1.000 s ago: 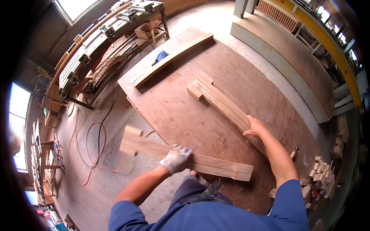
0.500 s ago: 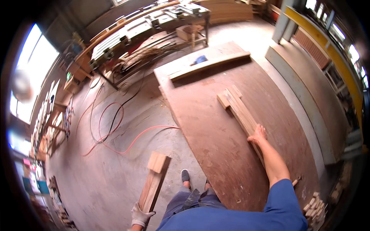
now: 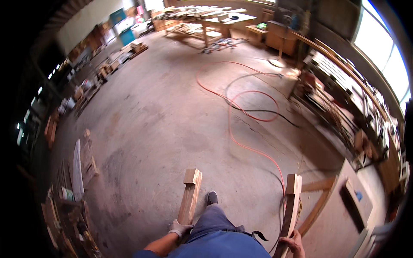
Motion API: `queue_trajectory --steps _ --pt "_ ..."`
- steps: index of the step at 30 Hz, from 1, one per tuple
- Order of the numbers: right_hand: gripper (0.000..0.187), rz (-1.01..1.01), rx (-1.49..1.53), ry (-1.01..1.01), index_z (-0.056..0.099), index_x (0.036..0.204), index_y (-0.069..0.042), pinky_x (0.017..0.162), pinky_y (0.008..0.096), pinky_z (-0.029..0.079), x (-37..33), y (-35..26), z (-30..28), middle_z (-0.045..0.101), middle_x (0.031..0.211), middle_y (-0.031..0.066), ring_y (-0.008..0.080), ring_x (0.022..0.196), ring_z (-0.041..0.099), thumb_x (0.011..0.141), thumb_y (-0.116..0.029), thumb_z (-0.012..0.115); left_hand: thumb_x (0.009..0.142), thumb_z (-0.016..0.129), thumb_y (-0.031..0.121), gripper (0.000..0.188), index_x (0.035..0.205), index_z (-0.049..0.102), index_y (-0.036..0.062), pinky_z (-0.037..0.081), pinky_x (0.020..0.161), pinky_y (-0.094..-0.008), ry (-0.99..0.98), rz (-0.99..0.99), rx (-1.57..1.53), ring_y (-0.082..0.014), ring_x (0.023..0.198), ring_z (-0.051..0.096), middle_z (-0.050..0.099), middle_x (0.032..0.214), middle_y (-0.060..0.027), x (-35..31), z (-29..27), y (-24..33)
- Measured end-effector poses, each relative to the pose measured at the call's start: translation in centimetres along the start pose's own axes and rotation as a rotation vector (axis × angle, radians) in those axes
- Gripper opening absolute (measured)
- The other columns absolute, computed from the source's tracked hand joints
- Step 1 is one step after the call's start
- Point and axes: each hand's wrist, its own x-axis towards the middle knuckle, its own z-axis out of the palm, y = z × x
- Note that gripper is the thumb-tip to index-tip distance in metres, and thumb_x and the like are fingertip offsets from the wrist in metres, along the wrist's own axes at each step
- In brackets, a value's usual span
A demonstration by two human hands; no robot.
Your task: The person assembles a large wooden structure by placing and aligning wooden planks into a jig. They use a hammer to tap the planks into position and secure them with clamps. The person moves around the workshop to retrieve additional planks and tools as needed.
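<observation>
My left hand (image 3: 181,228), in a pale glove, is closed round a wooden post (image 3: 189,202) that has a thicker block at its far end. The post points forward and up, beside my left leg. On the other side of my body, my bare right hand (image 3: 294,243) grips a second wooden post (image 3: 291,206) of the same kind, its block end also pointing forward. The lower ends of both posts are hidden by my hands or cut off by the picture's edge.
A red hose (image 3: 254,148) and a black cable loop over the concrete floor ahead. At right stands a plywood-topped table (image 3: 344,210) with a wooden bar on it. A long workbench (image 3: 335,81) lines the right wall. Timber offcuts (image 3: 88,167) lie at left; a wood-laden bench (image 3: 206,30) stands far ahead.
The view has swung left, away from the plywood table. My right hand has lifted the post off that table and now holds it at my right side. My left hand keeps its post.
</observation>
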Motion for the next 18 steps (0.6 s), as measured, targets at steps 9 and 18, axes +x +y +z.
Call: queue_trajectory --steps 9,18 --pt "0.025 0.069 -0.135 -0.575 0.084 0.1 -0.002 0.08 0.0299 0.059 17.3 -24.8 14.3 0.082 0.094 0.0072 0.0141 0.088 0.077 0.085 -0.021 0.088 0.055 0.105 0.051 0.097 0.126 0.071 -0.0053 0.061 0.095 -0.0415 0.039 -0.201 -0.216 -0.033 0.11 0.078 0.078 0.12 -0.0249 13.7 -10.4 6.6" --pt "0.039 0.038 -0.597 -0.583 0.081 0.086 -0.008 0.068 0.042 0.057 43.1 -32.1 24.2 0.076 0.082 0.0075 0.0197 0.075 0.068 0.085 -0.047 0.083 0.053 0.105 0.055 0.102 0.126 0.069 -0.0054 0.061 0.096 -0.0445 0.147 -0.412 -0.147 -0.0377 0.11 0.077 0.077 0.12 -0.0271 26.8 -18.2 14.8"
